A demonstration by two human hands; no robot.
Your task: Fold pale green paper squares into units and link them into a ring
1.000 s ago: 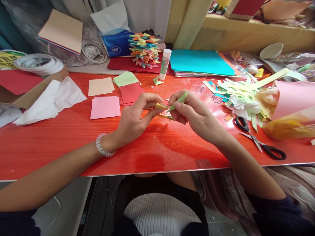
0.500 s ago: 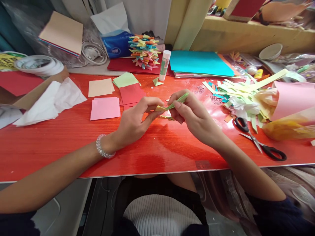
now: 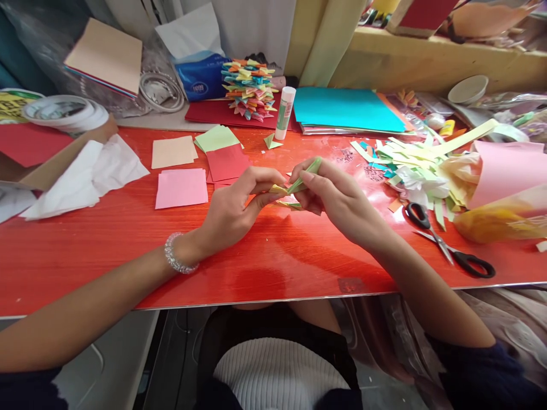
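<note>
My left hand (image 3: 237, 202) pinches the yellow end of a folded paper piece between thumb and fingers. The green part of this folded paper piece (image 3: 304, 175) is gripped by my right hand (image 3: 335, 191). Both hands hold it just above the red table. Right below it, more folded paper shows in green and yellow, partly hidden by the fingers. Behind the hands, a small folded green paper (image 3: 272, 142) lies at the foot of an upright glue stick (image 3: 285, 114).
Pink squares (image 3: 182, 188), beige squares (image 3: 173, 152) and red squares (image 3: 226, 162) lie left of centre. A layered paper model (image 3: 248, 91) stands at the back. Black-handled scissors (image 3: 448, 242) and a heap of paper strips (image 3: 419, 151) are on the right.
The green part in my right hand has turned and now shows a broader face. My right fingers have shifted slightly on it; the left hand keeps its pinch.
</note>
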